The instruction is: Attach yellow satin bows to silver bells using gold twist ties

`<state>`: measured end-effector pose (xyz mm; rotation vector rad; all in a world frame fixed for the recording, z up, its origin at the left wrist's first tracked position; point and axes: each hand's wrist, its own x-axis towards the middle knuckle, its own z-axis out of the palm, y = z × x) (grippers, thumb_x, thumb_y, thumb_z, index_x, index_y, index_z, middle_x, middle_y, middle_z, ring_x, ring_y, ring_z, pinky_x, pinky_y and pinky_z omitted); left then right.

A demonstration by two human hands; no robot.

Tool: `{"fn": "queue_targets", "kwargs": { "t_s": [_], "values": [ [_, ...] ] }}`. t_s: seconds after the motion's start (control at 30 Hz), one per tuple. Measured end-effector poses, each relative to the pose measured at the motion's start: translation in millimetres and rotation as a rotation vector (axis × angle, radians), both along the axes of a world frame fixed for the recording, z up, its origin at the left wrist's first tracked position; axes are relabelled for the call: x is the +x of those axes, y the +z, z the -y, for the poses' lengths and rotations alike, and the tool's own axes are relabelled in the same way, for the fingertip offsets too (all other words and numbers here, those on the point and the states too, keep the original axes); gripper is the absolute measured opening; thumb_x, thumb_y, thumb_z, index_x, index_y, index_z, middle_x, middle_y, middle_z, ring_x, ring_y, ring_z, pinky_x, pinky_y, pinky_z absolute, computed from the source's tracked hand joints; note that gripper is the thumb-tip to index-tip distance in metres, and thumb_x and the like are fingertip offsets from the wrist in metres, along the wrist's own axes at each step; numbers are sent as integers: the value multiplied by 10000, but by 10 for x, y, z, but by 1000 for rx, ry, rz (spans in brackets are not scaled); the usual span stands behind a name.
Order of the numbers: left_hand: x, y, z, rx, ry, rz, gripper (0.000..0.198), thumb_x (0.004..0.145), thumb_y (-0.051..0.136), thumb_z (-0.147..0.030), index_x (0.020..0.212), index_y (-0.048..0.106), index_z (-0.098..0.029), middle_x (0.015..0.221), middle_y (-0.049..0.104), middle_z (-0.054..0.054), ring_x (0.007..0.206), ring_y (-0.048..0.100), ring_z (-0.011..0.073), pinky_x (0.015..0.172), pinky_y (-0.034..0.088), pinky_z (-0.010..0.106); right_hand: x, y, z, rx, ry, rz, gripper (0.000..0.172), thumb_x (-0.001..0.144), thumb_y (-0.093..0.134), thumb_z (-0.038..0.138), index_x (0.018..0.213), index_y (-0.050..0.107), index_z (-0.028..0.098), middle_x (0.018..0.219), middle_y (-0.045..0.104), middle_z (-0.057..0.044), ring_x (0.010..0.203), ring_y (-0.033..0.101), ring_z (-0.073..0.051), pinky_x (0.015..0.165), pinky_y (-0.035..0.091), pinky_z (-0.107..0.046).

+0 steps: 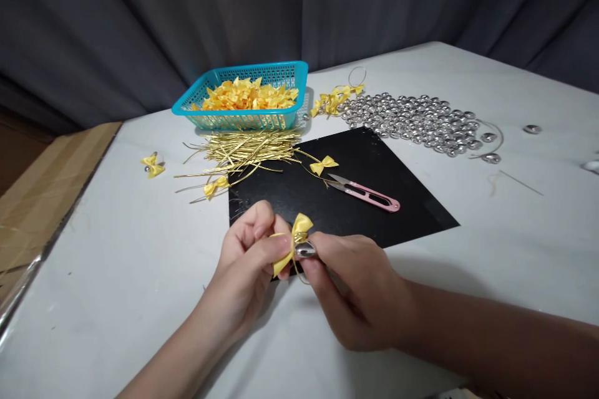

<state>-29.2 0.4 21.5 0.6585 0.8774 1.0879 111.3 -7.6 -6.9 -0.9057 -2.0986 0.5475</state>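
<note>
My left hand pinches a yellow ribbon bow between thumb and fingers, above the near edge of the black mat. Gold cord is wound around the bow's middle, and a thin loop of it hangs below. My right hand closes thumb and forefinger on a shiny silver bead, which sits against the bow's centre. Whether the bead is fastened to the cord I cannot tell. Beyond my hands, pink thread snips lie on the black mat, blades pointing left.
A blue basket of yellow bows stands at the back, with gold cords before it. Silver beads are heaped at the back right, beside finished-looking bows. Single bows lie around; cardboard borders the left.
</note>
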Motion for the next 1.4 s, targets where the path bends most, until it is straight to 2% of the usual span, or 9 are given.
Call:
{"fn": "queue_targets", "kwargs": {
  "t_s": [0.17, 0.4, 0.63, 0.83, 1.0, 1.17, 1.4],
  "values": [
    [-11, -3, -1, 17, -4, -1, 321, 654, 637, -88, 577, 337, -174, 479, 517, -74, 385, 423, 23, 402, 364, 94, -26, 3, 37, -50, -25, -67, 165, 851, 346, 96, 746, 283, 207, 511, 333, 74, 392, 274, -75, 424, 208, -221],
    [17, 21, 0, 26, -7, -29, 332, 655, 640, -89, 575, 331, -177, 478, 497, -73, 391, 414, 29, 411, 362, 106, -53, -1, 62, -43, -48, -111, 156, 860, 349, 96, 755, 306, 203, 544, 427, 67, 404, 320, -68, 426, 225, -208],
    [-23, -1, 8, 63, 10, -69, 319, 664, 635, -95, 592, 338, -185, 496, 488, -72, 413, 417, 43, 411, 356, 120, -43, 43, 46, -180, -3, -94, 204, 842, 390, 138, 688, 274, 206, 502, 337, 74, 382, 288, -62, 398, 218, -194],
    [-43, -10, -6, 45, 11, -56, 321, 664, 617, -95, 598, 316, -185, 487, 478, -78, 404, 409, 35, 415, 347, 114, -11, 12, 5, -93, 56, -61, 192, 810, 442, 98, 713, 311, 199, 499, 297, 86, 374, 298, -53, 402, 203, -192],
    [-58, 12, -6, 79, 20, -104, 325, 655, 649, -119, 592, 338, -187, 487, 476, -72, 412, 410, 46, 399, 326, 123, 5, 3, 0, -63, 77, -28, 114, 832, 446, 119, 758, 391, 186, 534, 353, 77, 404, 303, -56, 418, 204, -190],
    [-45, -7, 11, 120, 78, -108, 363, 629, 702, -136, 584, 345, -189, 482, 485, -72, 404, 367, 46, 385, 305, 128, 0, 19, -7, -72, 93, -34, 191, 831, 396, 113, 702, 287, 201, 556, 359, 60, 440, 300, -69, 436, 214, -200],
    [-72, -20, -2, 125, 19, -151, 394, 614, 751, -207, 594, 357, -194, 503, 506, -61, 423, 399, 60, 398, 326, 145, -8, 17, -31, -84, 50, -9, 166, 845, 339, 117, 711, 291, 202, 563, 388, 45, 458, 327, -80, 451, 245, -199]
  ]
}}
